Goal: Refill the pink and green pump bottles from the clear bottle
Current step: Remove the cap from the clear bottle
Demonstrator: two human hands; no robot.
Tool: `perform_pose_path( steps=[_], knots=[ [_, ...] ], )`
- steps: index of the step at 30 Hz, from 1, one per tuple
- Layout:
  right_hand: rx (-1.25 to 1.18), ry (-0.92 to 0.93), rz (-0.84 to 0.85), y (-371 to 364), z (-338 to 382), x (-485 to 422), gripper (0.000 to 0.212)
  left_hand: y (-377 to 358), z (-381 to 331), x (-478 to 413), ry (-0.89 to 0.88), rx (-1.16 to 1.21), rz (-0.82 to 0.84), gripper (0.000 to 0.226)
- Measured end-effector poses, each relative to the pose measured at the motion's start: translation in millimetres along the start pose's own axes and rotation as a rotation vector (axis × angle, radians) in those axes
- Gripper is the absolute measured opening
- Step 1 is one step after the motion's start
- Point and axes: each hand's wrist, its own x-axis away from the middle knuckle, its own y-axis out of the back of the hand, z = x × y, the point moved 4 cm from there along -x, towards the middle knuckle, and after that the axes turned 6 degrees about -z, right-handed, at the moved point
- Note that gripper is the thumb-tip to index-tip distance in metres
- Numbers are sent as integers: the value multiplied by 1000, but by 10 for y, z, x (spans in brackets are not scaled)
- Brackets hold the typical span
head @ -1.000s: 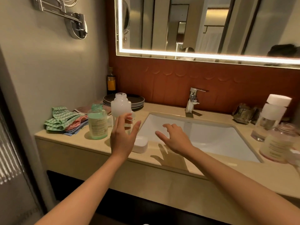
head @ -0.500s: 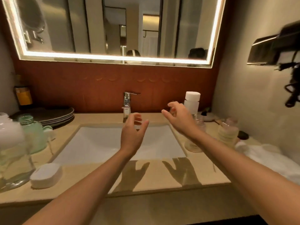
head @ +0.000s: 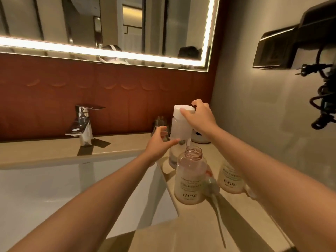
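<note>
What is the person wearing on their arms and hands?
Nothing visible. The left hand and right hand are ungloved, with no rings I can make out. The left forearm and right forearm are bare to the frame edge: no sleeves, watch or bracelets.

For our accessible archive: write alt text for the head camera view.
A person's right hand grips the white cap of a clear bottle standing on a bathroom counter, the left hand at the bottle's side. In front stands an uncapped pink bottle, a pump lying beside it, next to the sink.
</note>
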Motion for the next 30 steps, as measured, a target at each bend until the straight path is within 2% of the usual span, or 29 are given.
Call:
perform_pose_path(
  steps=[3, 6, 9, 16, 21, 30],
  knots=[
    [7, -8, 27, -106, -62, -103, 61, -150, 108, -196, -35, -2, 107, 86],
    [-38, 3, 60, -145, -91, -148, 53, -244, 128, -255, -63, 61, 142, 71],
    [-55, 16, 59, -139, -85, -142, 48, -259, 125, -250, -86, 104, 111, 58],
    [-141, 70, 80, -10, 311, 52, 50, 156, -132, -18, -128, 95, 11, 52],
    [-198, 121, 105, 140, 876, 443, 47, 706, -395, 482, -103, 71, -36, 48],
    [-215, 186, 245, 226, 1692, 1694, 47, 1654, -378, 1846, -19, 17, -98, 60]
  ],
)
